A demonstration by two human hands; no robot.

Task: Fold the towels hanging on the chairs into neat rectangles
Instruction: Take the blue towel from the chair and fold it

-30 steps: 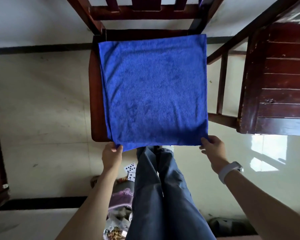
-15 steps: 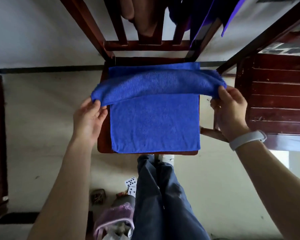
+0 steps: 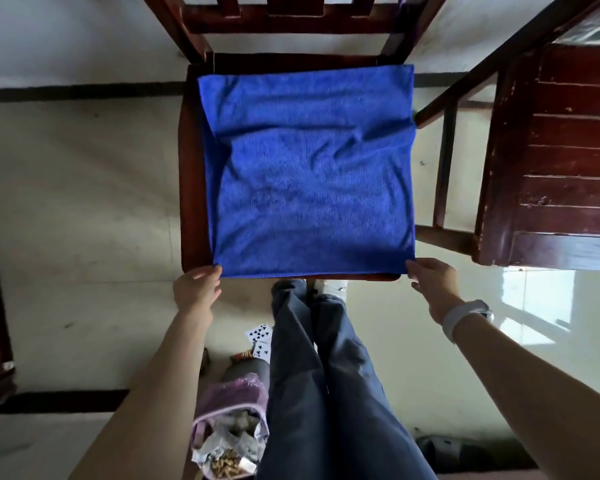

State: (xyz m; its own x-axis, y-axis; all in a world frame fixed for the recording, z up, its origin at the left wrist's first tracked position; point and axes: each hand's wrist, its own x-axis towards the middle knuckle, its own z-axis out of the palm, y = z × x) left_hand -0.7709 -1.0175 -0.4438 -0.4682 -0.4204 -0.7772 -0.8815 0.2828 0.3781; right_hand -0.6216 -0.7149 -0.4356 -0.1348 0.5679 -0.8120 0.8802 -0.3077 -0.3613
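Note:
A blue towel (image 3: 312, 181) lies spread over the seat of a dark wooden chair (image 3: 190, 174), creased across its middle. Its far edge reaches the chair back and its near edge runs along the seat's front. My left hand (image 3: 196, 289) pinches the near-left corner of the towel. At the near-right corner my right hand (image 3: 433, 285), with a white band on its wrist, holds the cloth with its fingertips.
A second dark wooden piece of furniture (image 3: 568, 150) stands close on the right, its rail crossing beside the chair. On the tiled floor below lie playing cards (image 3: 260, 336), a plastic bag of snacks (image 3: 229, 427) and a dark shoe (image 3: 458, 452). My legs (image 3: 326, 375) stand before the seat.
Half a second ago both hands held the near edge lifted over the towel's middle. Now that edge is back at the seat's front and the towel lies spread out, more creased.

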